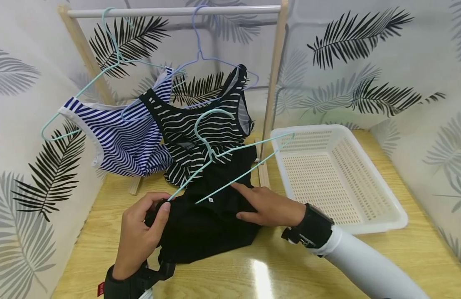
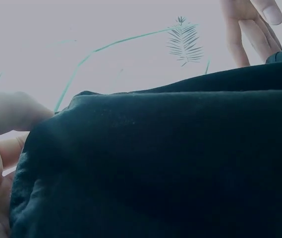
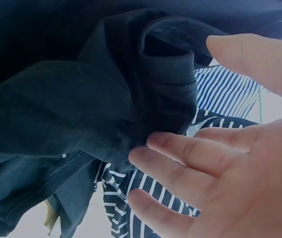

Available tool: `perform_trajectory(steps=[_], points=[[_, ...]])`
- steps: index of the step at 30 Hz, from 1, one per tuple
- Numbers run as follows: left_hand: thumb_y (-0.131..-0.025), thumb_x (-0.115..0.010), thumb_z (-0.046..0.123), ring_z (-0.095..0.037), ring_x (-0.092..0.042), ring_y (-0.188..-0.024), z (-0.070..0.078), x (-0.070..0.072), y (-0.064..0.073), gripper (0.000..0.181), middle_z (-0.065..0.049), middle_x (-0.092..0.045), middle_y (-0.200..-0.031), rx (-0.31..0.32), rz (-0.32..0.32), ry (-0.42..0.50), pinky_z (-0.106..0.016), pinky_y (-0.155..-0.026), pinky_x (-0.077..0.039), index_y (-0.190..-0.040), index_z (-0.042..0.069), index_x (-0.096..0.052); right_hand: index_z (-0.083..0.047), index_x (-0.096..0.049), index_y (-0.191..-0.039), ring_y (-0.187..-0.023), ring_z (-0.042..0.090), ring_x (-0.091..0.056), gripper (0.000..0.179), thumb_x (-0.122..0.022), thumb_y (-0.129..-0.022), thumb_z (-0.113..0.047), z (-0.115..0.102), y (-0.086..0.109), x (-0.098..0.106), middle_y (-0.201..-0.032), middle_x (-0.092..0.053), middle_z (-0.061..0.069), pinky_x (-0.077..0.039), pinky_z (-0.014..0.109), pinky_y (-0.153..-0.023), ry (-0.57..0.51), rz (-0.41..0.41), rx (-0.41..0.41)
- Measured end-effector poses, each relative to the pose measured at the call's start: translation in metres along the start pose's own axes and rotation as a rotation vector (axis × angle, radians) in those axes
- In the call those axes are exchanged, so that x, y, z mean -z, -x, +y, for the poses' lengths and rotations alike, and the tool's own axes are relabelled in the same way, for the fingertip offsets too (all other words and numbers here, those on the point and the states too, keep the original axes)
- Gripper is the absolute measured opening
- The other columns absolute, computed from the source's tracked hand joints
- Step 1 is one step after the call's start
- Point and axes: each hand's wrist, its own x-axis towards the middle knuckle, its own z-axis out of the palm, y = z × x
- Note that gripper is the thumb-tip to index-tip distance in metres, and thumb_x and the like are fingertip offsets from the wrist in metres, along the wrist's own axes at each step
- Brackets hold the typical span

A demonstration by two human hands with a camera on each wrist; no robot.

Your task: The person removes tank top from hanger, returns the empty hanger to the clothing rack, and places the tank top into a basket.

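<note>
My left hand (image 1: 142, 232) pinches one corner of a black top (image 1: 208, 236) between thumb and fingers, at the lower left end of a mint-green hanger (image 1: 210, 153). That end goes into the cloth and is hidden there. The hanger's other end sticks out bare to the upper right, above the basket's rim. My right hand (image 1: 267, 205) lies against the top's right part, fingers extended and thumb apart. In the right wrist view, its fingertips (image 3: 143, 154) touch or nearly touch the black cloth (image 3: 145, 99) beside a folded opening; I cannot tell which.
A rack with a white bar (image 1: 174, 11) and wooden posts stands behind. On it hang a blue-and-white striped tank top (image 1: 122, 133) and a black-and-white striped tank top (image 1: 204, 124), close behind the black top. A white plastic basket (image 1: 383, 191) stands right on the wooden table (image 1: 223, 278).
</note>
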Motion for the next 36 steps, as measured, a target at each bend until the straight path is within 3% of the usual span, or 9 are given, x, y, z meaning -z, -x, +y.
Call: perform_trajectory(steps=[5,12,19,27,32,36], points=[[-0.089,-0.062,-0.003,-0.009,-0.046,-0.063,0.000,0.001,-0.001,0.021,0.002,-0.054,-0.073,-0.002,0.001,-0.014,-0.024,-0.059,-0.038,-0.105,0.009,-0.067,-0.005,-0.024,-0.148,-0.100,0.021,-0.062,0.069,-0.060,-0.096,-0.031,0.001,0.001,0.005,-0.117,-0.062,0.010,-0.048,0.037,-0.087,-0.027,0.020,0.014],[-0.088,-0.063,-0.004,-0.008,-0.046,-0.064,0.002,0.002,-0.003,0.022,0.003,-0.052,-0.073,-0.017,0.002,-0.029,-0.024,-0.058,-0.038,-0.106,0.008,-0.067,-0.008,-0.031,-0.148,-0.124,0.024,-0.051,0.063,-0.057,-0.097,-0.034,0.001,0.005,0.016,-0.140,-0.049,0.010,-0.041,0.041,-0.101,-0.002,0.096,-0.022],[-0.087,-0.064,-0.004,-0.008,-0.045,-0.063,0.003,0.003,0.000,0.022,0.003,-0.050,-0.072,-0.015,0.007,-0.033,-0.026,-0.057,-0.037,-0.105,0.008,-0.067,-0.007,-0.056,-0.130,-0.115,0.021,-0.058,0.042,-0.061,-0.095,-0.031,0.000,0.014,0.033,-0.126,-0.061,0.006,-0.046,0.040,-0.095,0.057,0.333,0.027],[-0.087,-0.064,-0.004,-0.007,-0.045,-0.063,0.003,0.005,0.001,0.022,0.004,-0.051,-0.073,-0.017,0.011,-0.043,-0.026,-0.057,-0.037,-0.105,0.009,-0.067,-0.007,-0.068,-0.110,-0.103,0.019,-0.064,0.025,-0.071,-0.088,-0.020,0.002,0.021,0.050,-0.108,-0.069,0.004,-0.050,0.040,-0.088,0.057,0.665,0.093],[-0.088,-0.064,-0.003,-0.007,-0.042,-0.059,0.003,0.004,0.003,0.022,0.004,-0.047,-0.069,-0.007,-0.016,-0.043,-0.026,-0.054,-0.035,-0.105,0.011,-0.066,-0.005,-0.066,-0.106,-0.106,0.020,-0.057,0.031,-0.078,-0.080,-0.016,0.001,0.023,0.059,-0.108,-0.064,0.006,-0.045,0.034,-0.090,0.061,0.874,0.120],[-0.088,-0.064,-0.002,-0.007,-0.042,-0.059,0.005,0.004,0.003,0.022,0.005,-0.048,-0.070,-0.007,-0.027,-0.057,-0.026,-0.054,-0.035,-0.105,0.012,-0.066,-0.005,-0.063,-0.116,-0.121,0.025,-0.049,0.044,-0.081,-0.077,-0.016,-0.001,0.023,0.064,-0.125,-0.057,0.011,-0.039,0.041,-0.100,0.082,0.912,0.116]])
